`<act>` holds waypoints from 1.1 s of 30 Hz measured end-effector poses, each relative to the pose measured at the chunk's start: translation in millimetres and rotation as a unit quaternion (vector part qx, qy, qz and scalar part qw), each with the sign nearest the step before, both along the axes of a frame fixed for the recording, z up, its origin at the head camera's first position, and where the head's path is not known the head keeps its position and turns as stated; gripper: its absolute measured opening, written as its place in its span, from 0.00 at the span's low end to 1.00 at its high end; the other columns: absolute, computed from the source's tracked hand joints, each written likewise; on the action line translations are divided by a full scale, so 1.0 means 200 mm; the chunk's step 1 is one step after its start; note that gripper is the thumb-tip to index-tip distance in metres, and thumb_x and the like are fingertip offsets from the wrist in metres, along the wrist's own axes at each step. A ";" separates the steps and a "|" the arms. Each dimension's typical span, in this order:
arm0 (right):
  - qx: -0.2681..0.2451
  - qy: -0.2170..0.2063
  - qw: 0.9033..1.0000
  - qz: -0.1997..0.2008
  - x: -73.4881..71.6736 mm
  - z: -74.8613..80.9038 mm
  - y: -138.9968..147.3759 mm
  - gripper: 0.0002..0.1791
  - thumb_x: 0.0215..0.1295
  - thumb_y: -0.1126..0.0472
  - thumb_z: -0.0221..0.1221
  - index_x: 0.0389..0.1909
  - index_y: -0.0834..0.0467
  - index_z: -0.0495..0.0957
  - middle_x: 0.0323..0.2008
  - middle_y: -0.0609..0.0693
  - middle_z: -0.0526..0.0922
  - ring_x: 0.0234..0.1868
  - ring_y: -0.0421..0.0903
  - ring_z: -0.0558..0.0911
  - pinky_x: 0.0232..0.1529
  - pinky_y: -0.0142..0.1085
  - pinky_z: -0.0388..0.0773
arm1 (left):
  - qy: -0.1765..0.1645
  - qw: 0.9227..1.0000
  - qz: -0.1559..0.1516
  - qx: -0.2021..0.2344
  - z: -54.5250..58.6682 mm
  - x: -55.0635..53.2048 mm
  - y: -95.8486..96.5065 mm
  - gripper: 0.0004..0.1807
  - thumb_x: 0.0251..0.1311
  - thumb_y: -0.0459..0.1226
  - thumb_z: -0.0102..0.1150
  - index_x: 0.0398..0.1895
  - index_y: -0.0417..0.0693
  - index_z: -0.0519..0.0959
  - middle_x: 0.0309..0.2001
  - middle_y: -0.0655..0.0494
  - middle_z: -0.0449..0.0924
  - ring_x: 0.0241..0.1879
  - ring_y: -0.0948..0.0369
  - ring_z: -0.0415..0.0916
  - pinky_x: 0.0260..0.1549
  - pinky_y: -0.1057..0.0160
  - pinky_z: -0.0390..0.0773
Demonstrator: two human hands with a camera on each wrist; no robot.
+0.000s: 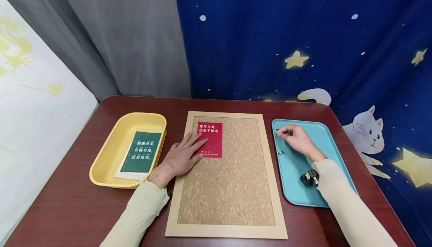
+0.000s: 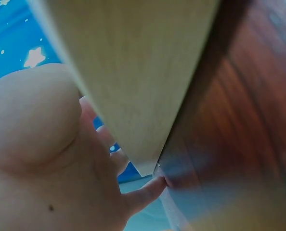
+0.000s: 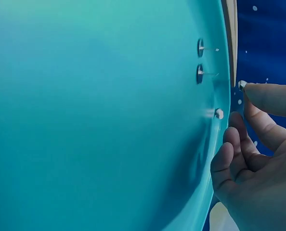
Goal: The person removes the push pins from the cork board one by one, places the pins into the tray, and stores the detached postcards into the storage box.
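Observation:
My left hand [image 1: 182, 157] rests with fingers spread over the left edge of a red card [image 1: 214, 142] with white writing. That card lies at the upper left of a cork board [image 1: 233, 190] in a pale wooden frame. Above the far left of a turquoise tray [image 1: 295, 187], my right hand [image 1: 298, 138] pinches a small silver thumbtack [image 3: 242, 85] between thumb and index finger. Two flat-headed thumbtacks [image 3: 200, 73] lie point up on the tray, and one more tack [image 3: 219, 114] is by its rim. In the left wrist view, the frame's edge [image 2: 138, 72] hides part of the left hand.
Left of the board stands a yellow basket [image 1: 104, 157] holding a green card [image 1: 141, 152] on top of paler ones. The dark red table [image 1: 67, 205] backs onto grey and blue curtains [image 1: 236, 52]. A black wrist device [image 1: 308, 178] hangs under the right sleeve.

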State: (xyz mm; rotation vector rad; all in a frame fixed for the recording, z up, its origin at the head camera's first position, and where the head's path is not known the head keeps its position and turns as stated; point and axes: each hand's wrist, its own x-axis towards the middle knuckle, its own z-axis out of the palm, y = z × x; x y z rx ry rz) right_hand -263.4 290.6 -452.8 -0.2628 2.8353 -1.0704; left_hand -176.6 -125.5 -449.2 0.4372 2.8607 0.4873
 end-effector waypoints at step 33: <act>0.015 -0.004 1.000 -0.008 0.02 -0.05 0.05 0.10 0.76 0.61 0.59 0.46 0.62 0.85 0.48 0.60 0.79 0.43 0.51 0.73 0.46 0.41 0.71 | -0.002 1.000 0.002 0.003 0.00 -0.01 0.00 0.35 0.76 0.49 0.53 0.82 0.60 0.59 0.85 0.49 0.49 0.85 0.44 0.39 0.75 0.30 0.56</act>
